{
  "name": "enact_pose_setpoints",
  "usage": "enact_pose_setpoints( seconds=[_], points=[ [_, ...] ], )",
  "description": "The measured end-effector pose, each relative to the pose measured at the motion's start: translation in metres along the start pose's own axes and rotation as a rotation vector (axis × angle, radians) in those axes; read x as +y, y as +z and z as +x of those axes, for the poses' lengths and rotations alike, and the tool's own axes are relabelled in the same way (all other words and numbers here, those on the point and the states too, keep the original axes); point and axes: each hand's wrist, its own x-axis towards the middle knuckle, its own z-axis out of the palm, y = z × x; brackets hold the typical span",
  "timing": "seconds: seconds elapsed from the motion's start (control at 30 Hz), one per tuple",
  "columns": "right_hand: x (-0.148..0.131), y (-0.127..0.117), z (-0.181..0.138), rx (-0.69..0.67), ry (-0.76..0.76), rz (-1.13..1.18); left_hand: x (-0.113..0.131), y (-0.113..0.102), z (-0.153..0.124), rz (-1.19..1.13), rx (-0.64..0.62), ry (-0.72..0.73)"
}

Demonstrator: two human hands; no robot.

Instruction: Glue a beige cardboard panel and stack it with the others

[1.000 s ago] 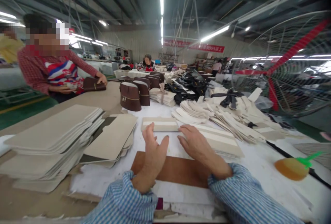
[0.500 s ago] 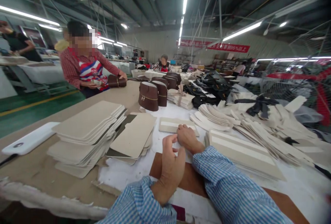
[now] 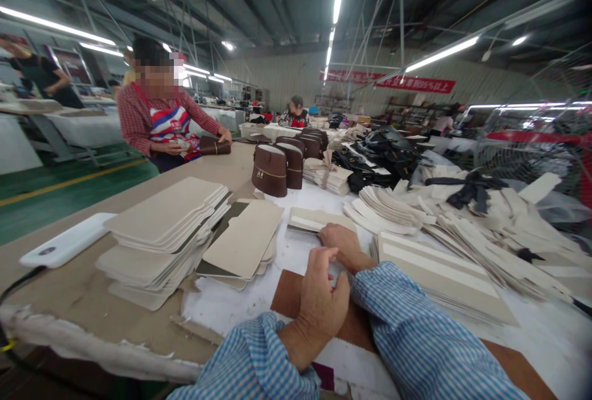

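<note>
**Beige striped card panel under my right hand**

Beige rectangular card panel with a white stripe lies flat on the white-covered table. My right hand rests on its near edge, fingers together; my left hand hovers just beside, fingers loosely curled.

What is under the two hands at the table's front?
A brown sheet lies on white padding under the left hand. The right hand rests on a beige striped piece; what its palm covers is hidden.

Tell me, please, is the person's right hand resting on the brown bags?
No, the right hand lies on a flat beige piece, apart from the brown bags.
</note>
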Motion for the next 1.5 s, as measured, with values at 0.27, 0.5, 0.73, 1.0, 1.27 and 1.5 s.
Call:
enact_pose_setpoints(
  seconds=[0.27, 0.5, 0.73, 1.0, 1.27, 1.5],
  points=[
    [0.015, -0.079, -0.057, 0.35, 0.079, -0.036, 0.011, -0.016, -0.007, 0.07, 0.175, 0.401],
    [0.024, -0.074, -0.186, 0.638, -0.226, -0.101, 0.064, -0.055, -0.013, -0.156, 0.419, 0.596],
    [0.004, -0.003, -0.271, 0.4, -0.374, 0.213, 0.068, -0.078, -0.036, -0.155, 0.325, 0.231],
    [-0.007, 0.02, -0.279, 0.433, -0.333, 0.33, 0.054, -0.063, -0.076, 0.259, -0.425, 0.32],
    [-0.011, 0.012, -0.275, 0.458, -0.345, 0.423, 0.029, -0.036, -0.081, 0.598, -0.68, 0.375],
    [0.12, 0.0, -0.311, 0.885, 0.395, 0.207, 0.036, -0.039, -0.079, 0.677, -0.74, 0.31]
  ],
)
